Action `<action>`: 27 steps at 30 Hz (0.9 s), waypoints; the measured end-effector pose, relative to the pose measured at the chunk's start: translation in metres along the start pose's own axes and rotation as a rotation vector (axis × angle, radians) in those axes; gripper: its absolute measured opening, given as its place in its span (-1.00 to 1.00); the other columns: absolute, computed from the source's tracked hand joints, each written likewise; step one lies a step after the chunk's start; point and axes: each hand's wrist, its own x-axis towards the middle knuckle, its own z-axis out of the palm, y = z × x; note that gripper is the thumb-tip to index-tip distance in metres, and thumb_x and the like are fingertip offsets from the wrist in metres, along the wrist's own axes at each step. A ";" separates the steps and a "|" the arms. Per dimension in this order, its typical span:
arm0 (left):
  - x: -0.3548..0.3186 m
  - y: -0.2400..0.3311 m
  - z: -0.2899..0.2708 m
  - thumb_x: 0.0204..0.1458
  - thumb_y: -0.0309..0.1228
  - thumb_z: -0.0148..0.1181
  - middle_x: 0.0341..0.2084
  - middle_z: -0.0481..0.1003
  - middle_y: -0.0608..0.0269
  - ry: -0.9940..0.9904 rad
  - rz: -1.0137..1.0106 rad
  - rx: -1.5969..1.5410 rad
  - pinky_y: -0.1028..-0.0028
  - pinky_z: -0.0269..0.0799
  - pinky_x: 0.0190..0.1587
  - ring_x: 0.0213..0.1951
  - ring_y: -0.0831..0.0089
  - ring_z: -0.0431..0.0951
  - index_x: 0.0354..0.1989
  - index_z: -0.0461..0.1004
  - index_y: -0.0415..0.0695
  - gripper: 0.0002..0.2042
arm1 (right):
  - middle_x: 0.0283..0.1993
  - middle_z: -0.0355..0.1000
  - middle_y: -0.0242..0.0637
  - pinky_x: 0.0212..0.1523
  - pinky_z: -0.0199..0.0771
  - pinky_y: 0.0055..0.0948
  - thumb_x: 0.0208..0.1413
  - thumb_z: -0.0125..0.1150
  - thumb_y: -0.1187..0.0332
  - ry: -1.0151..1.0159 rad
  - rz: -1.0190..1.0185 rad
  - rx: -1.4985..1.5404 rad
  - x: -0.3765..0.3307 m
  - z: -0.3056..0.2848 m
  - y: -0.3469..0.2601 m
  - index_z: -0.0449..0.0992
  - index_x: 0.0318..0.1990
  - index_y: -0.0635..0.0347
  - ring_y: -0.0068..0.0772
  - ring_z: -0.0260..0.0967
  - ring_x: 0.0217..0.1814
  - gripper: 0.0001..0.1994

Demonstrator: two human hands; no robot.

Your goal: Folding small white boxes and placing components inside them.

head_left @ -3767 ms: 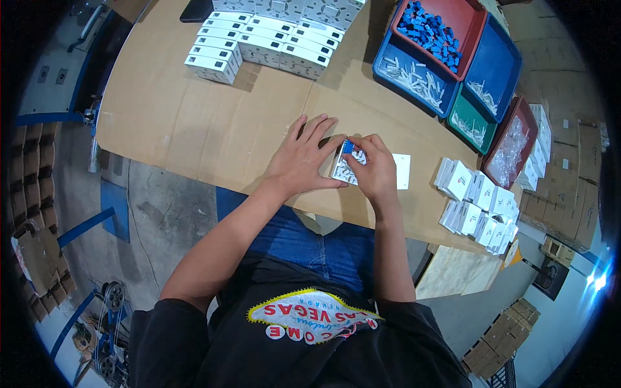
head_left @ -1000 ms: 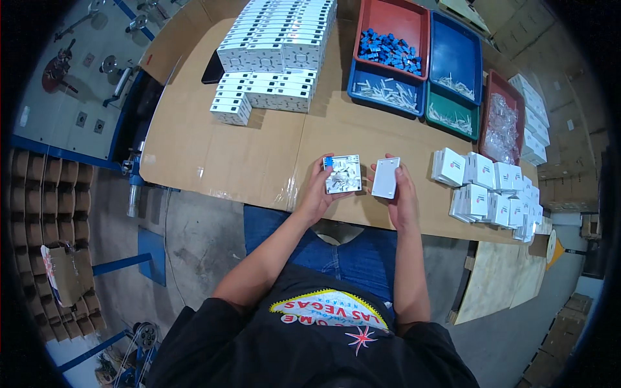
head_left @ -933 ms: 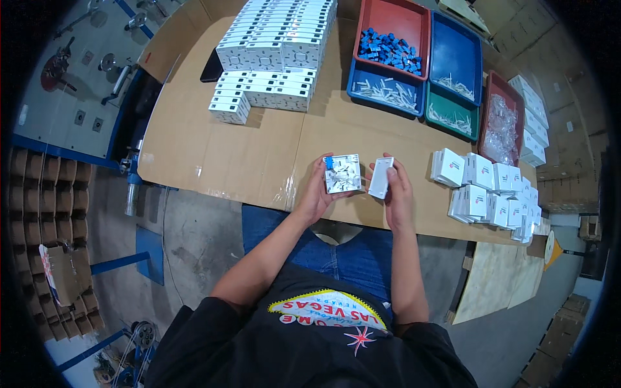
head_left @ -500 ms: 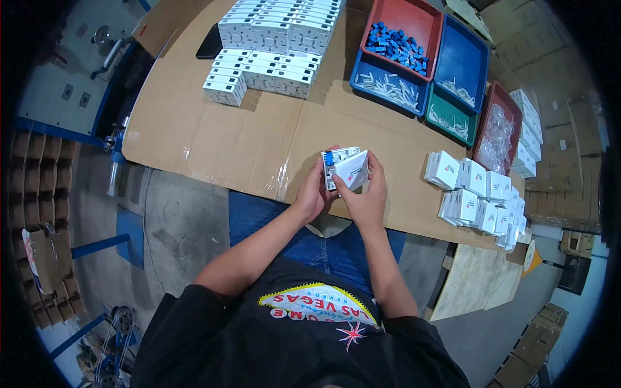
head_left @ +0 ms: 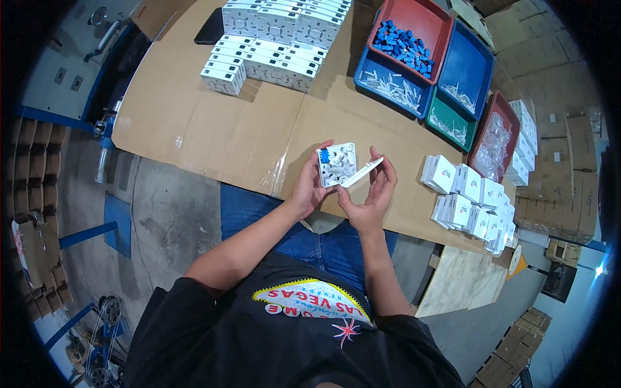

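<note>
My left hand [head_left: 309,187] holds a small white square box base [head_left: 336,165] with a blue part in its corner, lifted above the near edge of the cardboard-covered table [head_left: 213,129]. My right hand [head_left: 372,197] holds a flat white cover plate [head_left: 362,173] edge-on, tilted against the right side of the base. Both hands are close together, just in front of my body.
Rows of white boxes [head_left: 272,39] are stacked at the far left of the table. Red [head_left: 414,35], blue [head_left: 469,68] and green [head_left: 453,123] bins of small parts stand at the back right. A pile of white plates [head_left: 469,200] lies to the right. Cardboard cartons [head_left: 563,194] stand beyond.
The base and cover, pressed together half a second ago, now sit apart at an angle. Earlier still, the cover lay flat beside the base on the table.
</note>
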 end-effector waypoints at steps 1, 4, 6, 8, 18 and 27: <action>0.001 0.000 -0.001 0.42 0.00 -0.30 0.29 0.38 0.18 0.000 -0.002 0.000 0.15 0.49 0.19 0.25 0.23 0.47 0.46 0.14 0.15 -0.50 | 0.45 0.09 0.24 0.55 -0.03 -0.03 -0.14 0.50 0.48 -0.004 -0.015 0.000 0.000 0.000 0.000 -0.04 0.43 0.26 0.09 0.04 0.56 -0.01; 0.002 -0.002 -0.006 0.42 0.03 -0.33 0.30 0.39 0.17 -0.026 -0.036 0.009 0.15 0.44 0.24 0.25 0.25 0.47 0.50 0.11 0.09 -0.44 | 0.45 0.09 0.24 0.55 -0.02 -0.04 -0.15 0.49 0.48 -0.006 -0.038 -0.001 0.000 -0.001 0.001 -0.04 0.43 0.25 0.09 0.05 0.56 -0.01; 0.003 -0.001 -0.006 0.41 0.05 -0.35 0.31 0.38 0.15 -0.036 -0.029 0.026 0.16 0.42 0.26 0.25 0.26 0.47 0.50 0.11 0.02 -0.41 | 0.45 0.09 0.24 0.55 -0.02 -0.03 -0.15 0.49 0.48 -0.003 -0.046 0.001 0.001 -0.003 0.001 -0.05 0.44 0.24 0.10 0.05 0.56 -0.01; 0.003 0.000 -0.004 0.41 0.01 -0.34 0.31 0.38 0.13 -0.046 -0.025 -0.006 0.18 0.44 0.25 0.25 0.25 0.48 0.49 0.12 -0.02 -0.42 | 0.43 0.11 0.22 0.55 -0.04 -0.01 -0.16 0.50 0.48 0.024 -0.048 0.016 0.002 -0.004 0.000 -0.04 0.43 0.22 0.09 0.04 0.56 0.00; 0.002 0.006 0.006 0.41 0.01 -0.34 0.30 0.38 0.12 -0.075 -0.121 -0.098 0.01 0.43 0.24 0.25 0.16 0.47 0.48 0.13 0.06 -0.45 | 0.17 0.43 0.08 -0.01 0.60 -0.13 0.22 -0.17 -0.38 0.290 0.473 0.612 0.014 -0.018 -0.024 0.11 0.48 0.11 0.01 0.48 0.12 -0.13; -0.002 0.013 0.010 0.40 0.00 -0.29 0.28 0.40 0.09 -0.053 -0.130 -0.156 -0.09 0.43 0.22 0.24 0.02 0.47 0.47 0.12 0.11 -0.47 | 0.19 0.42 0.12 -0.01 0.59 -0.10 0.24 -0.25 -0.37 0.238 0.543 1.118 0.022 -0.039 -0.032 0.18 0.43 0.23 0.02 0.50 0.08 -0.12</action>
